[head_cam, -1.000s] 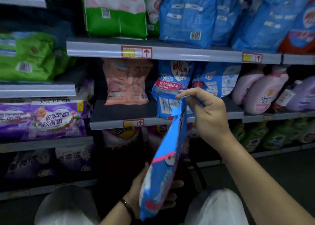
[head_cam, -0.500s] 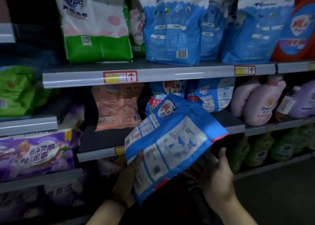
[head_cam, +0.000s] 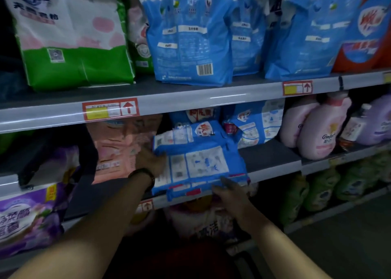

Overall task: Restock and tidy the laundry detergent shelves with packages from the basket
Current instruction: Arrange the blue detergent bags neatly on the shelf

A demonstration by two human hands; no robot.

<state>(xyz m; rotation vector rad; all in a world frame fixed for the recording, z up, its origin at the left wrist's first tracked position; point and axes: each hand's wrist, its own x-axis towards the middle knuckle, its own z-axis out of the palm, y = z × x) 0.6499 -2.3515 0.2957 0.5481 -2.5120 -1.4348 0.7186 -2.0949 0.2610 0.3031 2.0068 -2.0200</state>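
Flat blue plastic detergent pouch (head_cam: 201,162) is lying on the grey metal middle shelf (head_cam: 270,158), overhanging its front lip. My right hand (head_cam: 230,194) is pinching its 6 o'clock edge, thumb on top. My left hand (head_cam: 152,160) is touching its 9 o'clock edge, and I cannot tell whether it is gripping.

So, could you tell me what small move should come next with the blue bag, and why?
Probably slide the blue bag back. It lies on the shelf with its front edge out over the lip, the left hand at its left side and the right hand holding that front edge.
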